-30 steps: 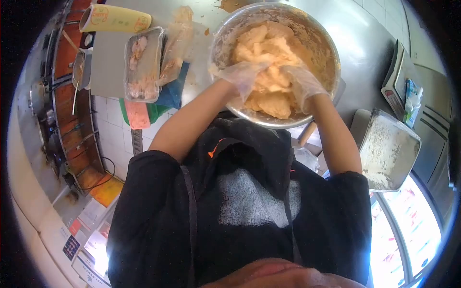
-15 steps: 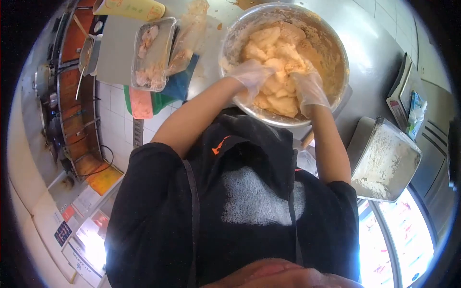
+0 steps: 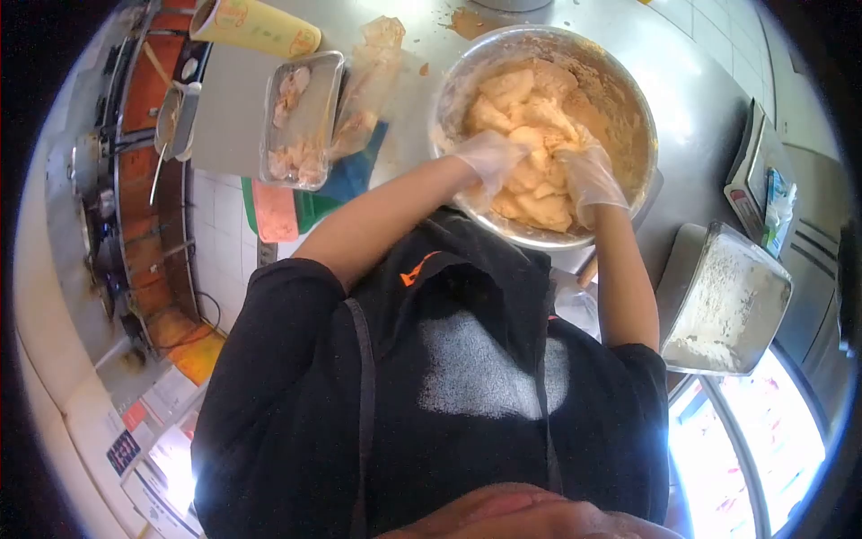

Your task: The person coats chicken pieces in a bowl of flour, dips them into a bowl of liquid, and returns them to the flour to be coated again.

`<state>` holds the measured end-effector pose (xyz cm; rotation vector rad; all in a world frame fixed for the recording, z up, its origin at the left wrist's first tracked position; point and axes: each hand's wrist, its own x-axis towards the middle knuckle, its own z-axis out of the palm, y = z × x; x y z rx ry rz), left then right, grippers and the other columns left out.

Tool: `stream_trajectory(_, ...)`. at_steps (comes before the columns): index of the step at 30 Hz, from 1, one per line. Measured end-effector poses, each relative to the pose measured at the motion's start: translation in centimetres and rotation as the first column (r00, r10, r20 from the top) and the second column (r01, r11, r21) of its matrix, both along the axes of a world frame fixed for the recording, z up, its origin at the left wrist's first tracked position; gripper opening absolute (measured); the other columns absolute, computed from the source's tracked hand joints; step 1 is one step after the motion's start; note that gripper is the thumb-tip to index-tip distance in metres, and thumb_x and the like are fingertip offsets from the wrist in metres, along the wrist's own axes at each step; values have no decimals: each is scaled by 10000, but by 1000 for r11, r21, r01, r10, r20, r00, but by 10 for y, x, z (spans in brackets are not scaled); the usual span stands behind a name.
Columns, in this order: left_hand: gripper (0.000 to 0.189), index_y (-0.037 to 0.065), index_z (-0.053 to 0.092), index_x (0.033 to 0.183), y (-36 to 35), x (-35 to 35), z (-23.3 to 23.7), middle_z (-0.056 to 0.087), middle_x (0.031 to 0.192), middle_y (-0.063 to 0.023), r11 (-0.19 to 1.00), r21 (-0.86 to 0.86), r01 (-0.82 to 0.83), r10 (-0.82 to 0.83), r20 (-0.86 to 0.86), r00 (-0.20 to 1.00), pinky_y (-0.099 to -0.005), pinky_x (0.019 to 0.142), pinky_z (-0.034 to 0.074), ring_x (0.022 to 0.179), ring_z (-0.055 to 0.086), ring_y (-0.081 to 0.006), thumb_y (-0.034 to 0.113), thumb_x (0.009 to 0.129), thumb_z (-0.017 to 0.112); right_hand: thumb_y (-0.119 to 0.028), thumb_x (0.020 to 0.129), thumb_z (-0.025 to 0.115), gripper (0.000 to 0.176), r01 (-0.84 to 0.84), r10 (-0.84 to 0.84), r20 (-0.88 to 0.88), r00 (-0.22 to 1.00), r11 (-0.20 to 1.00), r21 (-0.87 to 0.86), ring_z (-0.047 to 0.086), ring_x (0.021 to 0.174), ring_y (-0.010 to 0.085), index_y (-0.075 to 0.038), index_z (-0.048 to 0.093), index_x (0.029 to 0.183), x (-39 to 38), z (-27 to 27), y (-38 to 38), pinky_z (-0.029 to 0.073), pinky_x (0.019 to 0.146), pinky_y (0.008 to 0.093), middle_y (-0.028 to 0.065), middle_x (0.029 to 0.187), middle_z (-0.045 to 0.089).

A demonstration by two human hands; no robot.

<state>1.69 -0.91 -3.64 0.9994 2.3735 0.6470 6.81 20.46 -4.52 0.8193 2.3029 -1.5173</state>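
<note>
A large round metal bowl holds a heap of pale yellow, wet, batter-coated meat pieces that look like chicken. Both my hands wear clear plastic gloves. My left hand reaches over the near left rim, its fingers curled into the pieces. At the right side of the heap, my right hand grips the pieces, fingertips partly sunk in them. Batter smears coat the bowl's inner wall.
On the left stand a clear plastic tray with some raw meat, a crumpled plastic bag and a yellow tub. A flour-smeared metal pan is at right. Brown liquid has spilled behind the bowl on the metal counter.
The whole view has shifted, so the bowl and tray appear slightly further right and lower. Both hands remain in the heap, with little visible movement relative to the bowl.
</note>
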Motion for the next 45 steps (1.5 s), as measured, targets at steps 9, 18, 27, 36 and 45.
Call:
stream_trajectory(9,434,62,667,1110,26,-36,-45,703,962,-146,988,-156,-11,118,699,705,-394,735,522,822,664,-280,438,920,564,-150,876,662,440,305,-304,144,942,952,17,568,1153,253,-41,587,1295,18,22,-20,451,992,338,158,1304,594)
stream_trajectory(18,566,21,608,1291,37,-72,4,610,1266,-191,972,-106,-208,185,893,411,-379,939,455,1105,580,-250,424,893,618,-251,921,601,544,128,-120,-49,992,961,247,501,1280,273,-61,492,1418,56,-54,-11,377,1089,339,153,1402,533)
stream_trajectory(27,680,5,555,1355,41,-76,6,589,1335,-195,985,-171,-38,166,841,515,-372,967,444,1169,567,-239,495,885,569,-336,957,534,543,-97,3,195,981,875,474,425,1371,265,-66,488,1426,67,-64,-10,321,1146,338,143,1489,449)
stream_trajectory(36,613,-12,598,1274,46,-73,-8,627,1242,-184,983,-183,17,146,834,532,-397,911,460,1076,594,-246,478,909,541,-111,973,450,428,-660,382,553,740,570,489,445,1361,256,-95,543,1390,58,-47,-5,328,1151,309,110,1476,485)
stream_trajectory(45,581,2,622,1241,50,-73,-14,641,1160,-150,986,-75,146,-17,838,545,-397,857,477,1023,589,-228,489,926,589,-107,942,459,443,-260,74,348,934,812,523,386,1400,319,-160,588,1362,56,-40,-23,274,1197,345,121,1484,478)
